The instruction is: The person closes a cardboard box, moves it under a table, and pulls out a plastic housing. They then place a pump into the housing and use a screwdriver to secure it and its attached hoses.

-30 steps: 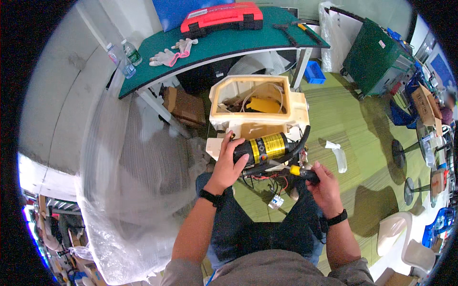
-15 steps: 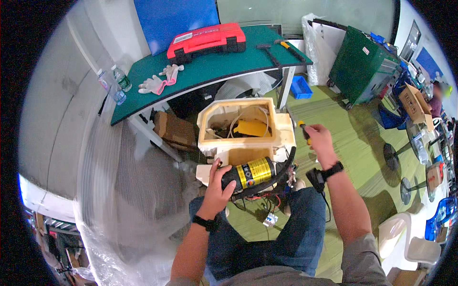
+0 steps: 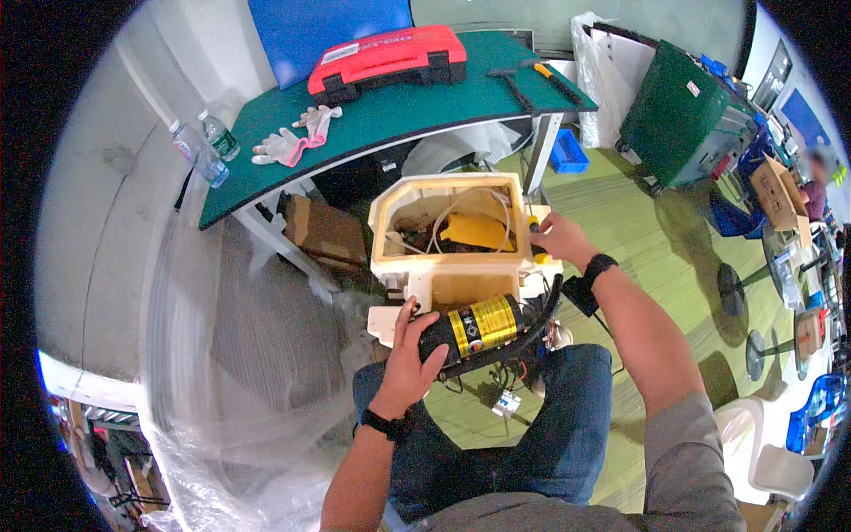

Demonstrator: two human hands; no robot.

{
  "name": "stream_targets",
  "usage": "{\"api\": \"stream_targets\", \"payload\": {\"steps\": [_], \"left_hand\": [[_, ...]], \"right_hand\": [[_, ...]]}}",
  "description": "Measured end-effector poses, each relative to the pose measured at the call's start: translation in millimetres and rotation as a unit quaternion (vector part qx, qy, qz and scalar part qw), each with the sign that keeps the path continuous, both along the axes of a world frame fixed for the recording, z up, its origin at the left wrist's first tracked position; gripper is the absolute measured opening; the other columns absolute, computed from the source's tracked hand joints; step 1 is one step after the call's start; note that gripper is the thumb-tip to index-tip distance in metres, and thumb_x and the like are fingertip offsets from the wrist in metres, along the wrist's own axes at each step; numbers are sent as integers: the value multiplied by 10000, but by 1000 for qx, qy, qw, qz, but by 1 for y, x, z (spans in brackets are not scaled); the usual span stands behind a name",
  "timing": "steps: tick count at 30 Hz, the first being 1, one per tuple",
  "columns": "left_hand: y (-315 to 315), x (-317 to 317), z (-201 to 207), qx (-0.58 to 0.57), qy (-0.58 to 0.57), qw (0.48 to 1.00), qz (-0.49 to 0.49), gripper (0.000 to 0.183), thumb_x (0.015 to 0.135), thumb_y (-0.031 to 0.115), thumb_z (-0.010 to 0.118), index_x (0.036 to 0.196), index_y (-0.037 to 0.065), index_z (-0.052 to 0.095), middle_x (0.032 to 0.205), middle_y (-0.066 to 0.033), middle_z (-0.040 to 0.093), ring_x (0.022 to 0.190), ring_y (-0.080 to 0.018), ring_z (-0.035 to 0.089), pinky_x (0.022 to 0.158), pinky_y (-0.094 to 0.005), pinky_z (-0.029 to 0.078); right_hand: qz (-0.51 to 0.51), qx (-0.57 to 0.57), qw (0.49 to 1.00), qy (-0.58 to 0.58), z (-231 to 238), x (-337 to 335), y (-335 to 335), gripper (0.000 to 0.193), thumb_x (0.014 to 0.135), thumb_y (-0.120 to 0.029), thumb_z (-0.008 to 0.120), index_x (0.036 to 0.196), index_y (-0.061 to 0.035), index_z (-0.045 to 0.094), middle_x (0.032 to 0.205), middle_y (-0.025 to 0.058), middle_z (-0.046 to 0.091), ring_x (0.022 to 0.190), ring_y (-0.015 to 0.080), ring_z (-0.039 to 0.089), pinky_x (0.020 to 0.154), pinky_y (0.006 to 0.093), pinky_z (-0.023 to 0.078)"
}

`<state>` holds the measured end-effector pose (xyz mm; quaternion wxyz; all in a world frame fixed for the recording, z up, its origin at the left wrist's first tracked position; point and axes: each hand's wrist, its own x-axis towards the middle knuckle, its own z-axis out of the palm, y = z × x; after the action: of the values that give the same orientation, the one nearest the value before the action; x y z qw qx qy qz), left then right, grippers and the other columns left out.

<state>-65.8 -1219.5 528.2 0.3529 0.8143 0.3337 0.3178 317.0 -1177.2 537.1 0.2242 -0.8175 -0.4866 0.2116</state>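
Note:
My left hand [image 3: 408, 363] rests, fingers curved, on the left end of a black cylinder with a yellow label [image 3: 486, 324]. That cylinder lies in front of an open cream plastic housing [image 3: 448, 265]. In the housing sit a yellow part [image 3: 477, 231] and a looped clear tube [image 3: 509, 213]. My right hand [image 3: 564, 241] is closed on a small screwdriver with a yellow and black handle [image 3: 534, 223], held at the housing's right rim. Its tip is hidden or too small to make out. A thick black hose [image 3: 542, 317] curves round the cylinder's right end.
Beyond the housing stands a green-topped table [image 3: 390, 115] bearing a red tool case [image 3: 390, 60], gloves [image 3: 292, 144], hammers [image 3: 557, 82] and bottles [image 3: 217, 137]. Loose wires with a small white block [image 3: 506, 403] hang between my knees. Plastic sheeting [image 3: 239, 381] lies left.
My right hand has moved left with the screwdriver, from out beside the housing to its right rim. My left hand stays on the cylinder. The view has shifted slightly.

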Motion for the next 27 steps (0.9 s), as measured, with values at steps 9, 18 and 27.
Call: {"api": "stream_targets", "payload": {"steps": [9, 18, 27], "left_hand": [[4, -1, 15, 54, 85, 995, 12, 591, 798, 236, 786, 1309, 87, 530, 1506, -222, 352, 1380, -421, 377, 1129, -480, 347], [0, -2, 24, 23, 80, 996, -11, 586, 836, 236, 737, 1334, 44, 495, 1527, -279, 308, 1394, -440, 359, 1141, -436, 334], [5, -8, 44, 31, 167, 983, -73, 675, 847, 377, 738, 1400, 97, 471, 1503, -271, 315, 1402, -452, 332, 1147, -481, 323]], "right_hand": [[-17, 25, 985, 171, 2, 5, -52, 494, 849, -370, 728, 1146, 18, 651, 780, 147, 691, 628, 216, 671, 586, 351, 544], [97, 145, 984, -45, 41, -35, -112, 329, 877, -253, 678, 1103, -15, 655, 1063, 211, 685, 969, 384, 662, 863, 448, 533], [376, 128, 887, -236, 26, -100, -167, 412, 759, -310, 779, 1022, -45, 604, 1033, 152, 599, 1023, 361, 566, 922, 462, 459]]}}
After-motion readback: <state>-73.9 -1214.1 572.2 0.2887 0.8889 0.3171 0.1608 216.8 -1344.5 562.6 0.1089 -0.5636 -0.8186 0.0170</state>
